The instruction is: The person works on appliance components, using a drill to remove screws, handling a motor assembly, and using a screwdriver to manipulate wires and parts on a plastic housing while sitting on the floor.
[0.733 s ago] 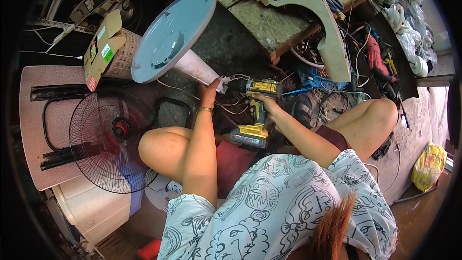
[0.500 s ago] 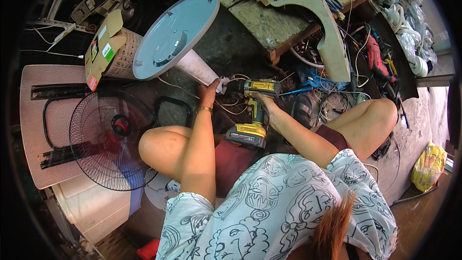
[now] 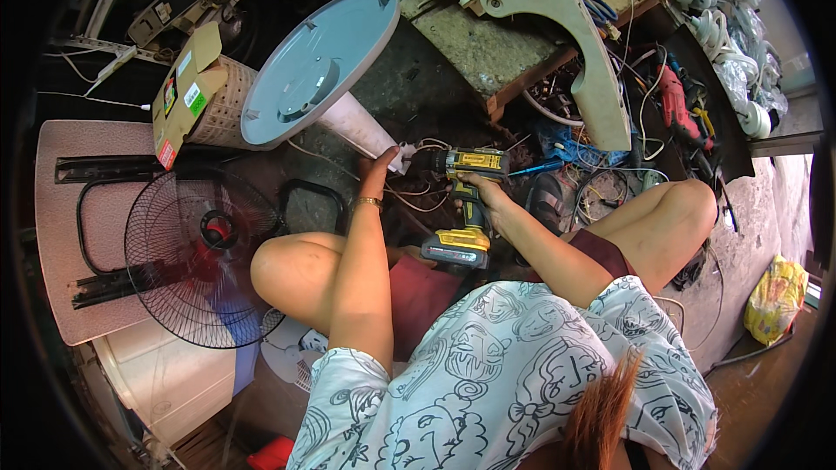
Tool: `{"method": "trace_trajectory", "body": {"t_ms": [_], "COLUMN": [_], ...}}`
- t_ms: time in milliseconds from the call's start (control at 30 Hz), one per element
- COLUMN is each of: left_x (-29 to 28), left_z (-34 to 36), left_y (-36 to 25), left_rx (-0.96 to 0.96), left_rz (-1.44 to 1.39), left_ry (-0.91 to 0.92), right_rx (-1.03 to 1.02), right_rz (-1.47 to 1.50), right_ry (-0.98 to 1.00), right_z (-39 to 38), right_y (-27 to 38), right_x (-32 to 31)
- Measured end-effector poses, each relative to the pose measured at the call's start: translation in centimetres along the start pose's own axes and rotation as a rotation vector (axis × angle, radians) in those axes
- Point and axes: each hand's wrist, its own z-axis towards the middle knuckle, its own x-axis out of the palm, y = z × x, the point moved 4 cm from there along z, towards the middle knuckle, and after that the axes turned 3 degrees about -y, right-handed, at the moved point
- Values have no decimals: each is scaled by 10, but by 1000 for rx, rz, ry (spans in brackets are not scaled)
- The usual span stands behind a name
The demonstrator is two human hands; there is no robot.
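Note:
My right hand (image 3: 484, 195) is wrapped round the grip of a yellow and black cordless drill (image 3: 475, 161), whose battery hangs below, above my lap. The drill's chuck points left, right up at the narrow end of a white tube. My left hand (image 3: 378, 172) grips that end of the tube (image 3: 355, 126), which joins a wide round grey-blue fan base (image 3: 320, 61) tilted with its hollow underside toward me. Whether the bit touches a screw is hidden at the tube's end.
A black wire fan (image 3: 205, 252) stands at left by a pinkish board (image 3: 113, 235) and an open cardboard box (image 3: 187, 91). Ahead is a worn wooden bench (image 3: 488, 48) bearing a curved cream plastic part (image 3: 601, 78). A red power tool (image 3: 681, 109) and tangled wires lie at right.
The drill's battery end has swung slightly to the right, and the drill body has tilted a little. The fan base has shifted very slightly; both hands keep their hold.

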Motion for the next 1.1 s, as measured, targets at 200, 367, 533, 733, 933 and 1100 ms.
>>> {"method": "trace_trajectory", "body": {"t_ms": [200, 367, 533, 733, 933, 1100], "left_x": [10, -7, -11, -22, -16, -18], "left_z": [11, 16, 15, 12, 9, 4], "left_y": [31, 39, 36, 40, 37, 41], "left_rx": [-285, -65, 23, -49, -205, -196], "left_rz": [-268, -32, 115, 152, 79, 47], "left_ry": [130, -14, -121, -287, -358, -428], "right_rx": [-2, -45, -98, -131, -180, -190], "right_rz": [8, -77, -96, -107, -110, -124], "right_ry": [38, 14, 10, -42, -32, -24], "right_z": [-2, -2, -5, -10, -10, -10], "right_y": [4, 0, -1, 7, 9, 5], "right_x": [-5, -4, -8, -16, -19, -17]}}
